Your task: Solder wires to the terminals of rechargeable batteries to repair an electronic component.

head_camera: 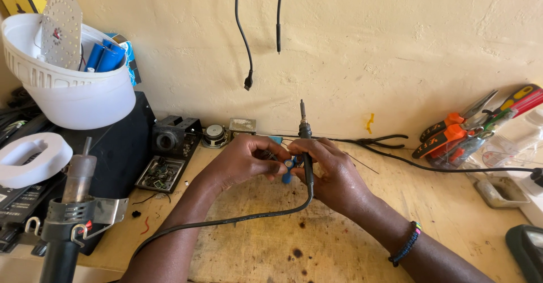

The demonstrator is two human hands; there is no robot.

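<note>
1. My hands meet near the middle of the frame, just above the bare wooden worktop, fingertips almost touching each other.
2. My right hand is wrapped around the dark handle of a soldering iron, which stands nearly upright with its metal tip pointing up toward the wall.
3. The iron's black cord runs out below my right hand and curves down to the lower left of the frame, crossing in front of my left forearm.
4. My left hand is pinched shut on a small blue part, held between the two hands right beside the iron's handle. What exactly the part is, I cannot tell.
5. A beaded bracelet sits on my right wrist at the lower right.
6. In the upper left a white plastic tub holds blue cylinders and a perforated round plate.
7. At the lower left a hot-air tool stands in a metal holder, with a white ring-shaped piece behind it.
8. Along the wall behind my hands lie a small black box, a small round speaker and black pliers.
9. At the right edge, orange-handled cutters lean with other hand tools.
10. Two black leads hang down the wall at the top centre.
</note>
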